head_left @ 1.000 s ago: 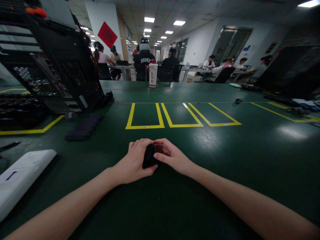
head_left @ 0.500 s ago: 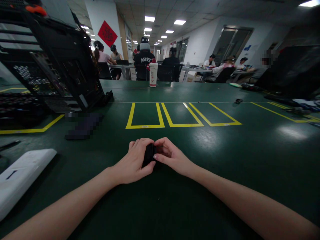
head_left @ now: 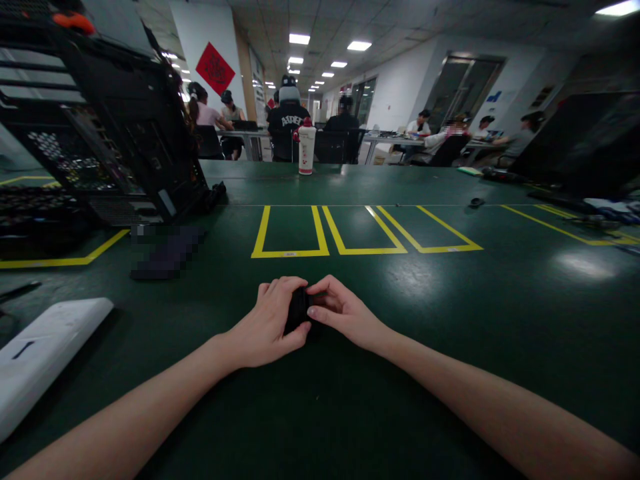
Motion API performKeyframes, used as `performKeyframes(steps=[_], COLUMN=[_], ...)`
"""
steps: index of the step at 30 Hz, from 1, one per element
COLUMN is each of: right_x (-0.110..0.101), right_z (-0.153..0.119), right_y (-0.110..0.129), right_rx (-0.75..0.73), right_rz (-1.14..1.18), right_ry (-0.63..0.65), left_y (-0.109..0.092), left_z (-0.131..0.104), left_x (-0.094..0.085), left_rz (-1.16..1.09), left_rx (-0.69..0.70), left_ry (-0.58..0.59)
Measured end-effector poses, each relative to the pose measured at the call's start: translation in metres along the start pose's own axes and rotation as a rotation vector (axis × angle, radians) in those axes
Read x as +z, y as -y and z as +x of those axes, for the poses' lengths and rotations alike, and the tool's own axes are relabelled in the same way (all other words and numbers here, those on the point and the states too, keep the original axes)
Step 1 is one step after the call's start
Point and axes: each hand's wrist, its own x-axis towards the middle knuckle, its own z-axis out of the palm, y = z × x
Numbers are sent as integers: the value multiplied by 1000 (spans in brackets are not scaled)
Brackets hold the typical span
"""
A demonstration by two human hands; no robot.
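Note:
A small black object (head_left: 297, 309) is held low over the green table, between my two hands in the middle of the head view. Its kind cannot be made out, since fingers cover most of it. My left hand (head_left: 269, 321) wraps round its left side, thumb below and fingers above. From the right, the thumb and fingertips of my right hand (head_left: 345, 313) close in a pinch at the object's right end.
Yellow tape outlines (head_left: 365, 251) mark the green table (head_left: 320, 413) beyond my hands. An open black computer case (head_left: 135, 133) stands at left, near a blurred dark item (head_left: 167, 253) and a white device (head_left: 50, 347). A cup (head_left: 307, 150) stands at the far edge; people sit behind.

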Motion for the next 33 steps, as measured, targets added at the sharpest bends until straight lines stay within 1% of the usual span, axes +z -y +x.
performKeyframes(steps=[4, 8, 10, 14, 19, 26, 29, 33], right_x=[0, -1, -1, -1, 1, 1, 1, 3], right_z=[0, -2, -2, -1, 1, -2, -1, 0], right_y=[0, 4, 4, 0, -3, 1, 0, -2], right_rx=[8, 9, -9, -19, -25, -29, -23, -25], right_rz=[-39, -8, -2, 8, -56, -17, -10, -50], right_ry=[-17, 62, 76, 40, -36, 40, 25, -30], left_y=[0, 0, 0, 1, 1, 0, 0, 0], left_z=[0, 0, 1, 0, 0, 0, 0, 0], left_x=[0, 0, 0, 1, 1, 1, 1, 1], left_rz=[-1, -5, 7, 18, 4, 16, 28, 24], left_rx=[4, 15, 20, 10, 12, 25, 23, 19], left_ry=[6, -2, -9, -10, -23, -8, -13, -13])
